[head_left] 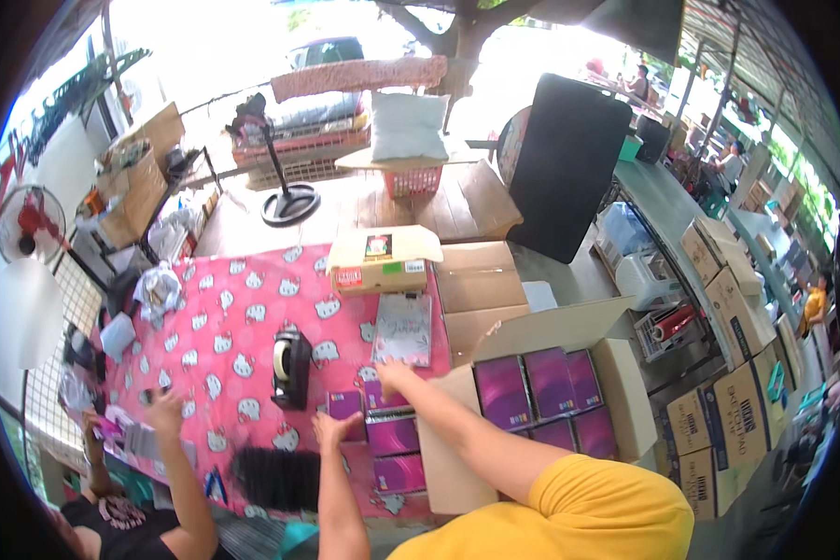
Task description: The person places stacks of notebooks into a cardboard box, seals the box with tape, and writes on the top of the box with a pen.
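Observation:
Several purple boxes lie grouped at the table's near edge, among them a purple box (397, 436) in the middle. My left hand (330, 430) is at the near end of the leftmost purple box (344, 404), thumb and fingers apart, touching it. Reaching across the flap, my right hand (395, 377) rests at the far end of the group with its fingers stretched out, beside a clear-wrapped flat pack (402, 329). To my right, an open carton (631, 397) holds more purple boxes (500, 392). The contact under my right fingers is partly hidden.
A black tape dispenser (291, 369) and a dark bristly bundle (275, 479) are on the pink tablecloth (212, 322). A yellowish carton (383, 263) stands farther back. At left, a co-worker's hand (165, 411) is raised near a white stack (149, 445). Brown cartons (709, 448) are at right.

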`<move>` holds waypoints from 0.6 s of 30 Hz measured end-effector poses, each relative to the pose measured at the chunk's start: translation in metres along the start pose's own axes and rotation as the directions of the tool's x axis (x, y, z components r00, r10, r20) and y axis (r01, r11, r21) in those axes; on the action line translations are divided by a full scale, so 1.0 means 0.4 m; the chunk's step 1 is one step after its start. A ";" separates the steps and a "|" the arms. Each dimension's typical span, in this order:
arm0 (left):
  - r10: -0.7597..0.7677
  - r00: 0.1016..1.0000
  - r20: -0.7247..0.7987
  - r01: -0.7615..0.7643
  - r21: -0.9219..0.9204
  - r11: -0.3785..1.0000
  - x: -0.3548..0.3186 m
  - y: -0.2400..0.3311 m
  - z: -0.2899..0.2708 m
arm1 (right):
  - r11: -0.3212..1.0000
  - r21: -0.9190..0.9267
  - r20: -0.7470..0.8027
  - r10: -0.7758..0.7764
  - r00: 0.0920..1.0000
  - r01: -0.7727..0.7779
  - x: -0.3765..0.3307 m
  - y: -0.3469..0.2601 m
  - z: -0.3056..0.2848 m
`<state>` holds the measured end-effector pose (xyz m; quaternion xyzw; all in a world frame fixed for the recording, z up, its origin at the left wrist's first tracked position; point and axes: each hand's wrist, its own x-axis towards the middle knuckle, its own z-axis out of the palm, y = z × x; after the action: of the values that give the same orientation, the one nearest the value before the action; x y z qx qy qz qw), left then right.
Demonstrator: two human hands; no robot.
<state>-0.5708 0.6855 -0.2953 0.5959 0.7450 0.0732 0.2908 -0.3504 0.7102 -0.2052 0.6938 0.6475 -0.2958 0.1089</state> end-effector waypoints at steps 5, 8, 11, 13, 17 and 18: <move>0.012 1.000 0.018 -0.010 -0.122 0.993 -0.092 0.118 -0.035 | 0.993 -0.090 0.175 0.093 0.980 -0.078 -0.001 0.074 -0.020; 0.104 0.992 -0.070 -0.109 -0.081 0.991 -0.076 0.091 -0.055 | 0.985 -0.171 0.205 0.030 0.978 0.006 -0.036 0.048 -0.042; 0.255 0.937 -0.239 -0.229 0.133 0.964 -0.155 0.217 -0.063 | 0.951 -0.299 -0.426 -0.203 0.881 0.074 -0.024 0.120 0.022; 0.278 0.864 -0.419 -0.333 -0.062 0.941 -0.166 0.222 -0.087 | 0.934 -0.349 -0.736 -0.322 0.596 0.074 -0.039 0.092 -0.011; 0.276 0.946 -0.169 -0.177 -0.984 0.006 -0.289 0.231 -0.279 | 0.854 0.015 -0.945 -0.158 0.287 0.521 -0.246 0.009 -0.255; 0.423 0.905 0.038 0.161 -0.952 -0.260 -0.347 0.251 -0.314 | 0.734 0.163 -0.959 -0.038 0.279 0.659 -0.324 0.031 -0.306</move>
<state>-0.5346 0.6141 -0.0987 0.2148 0.2527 0.5497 0.7667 -0.3037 0.6659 -0.0386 0.5633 0.6235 -0.0446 -0.5403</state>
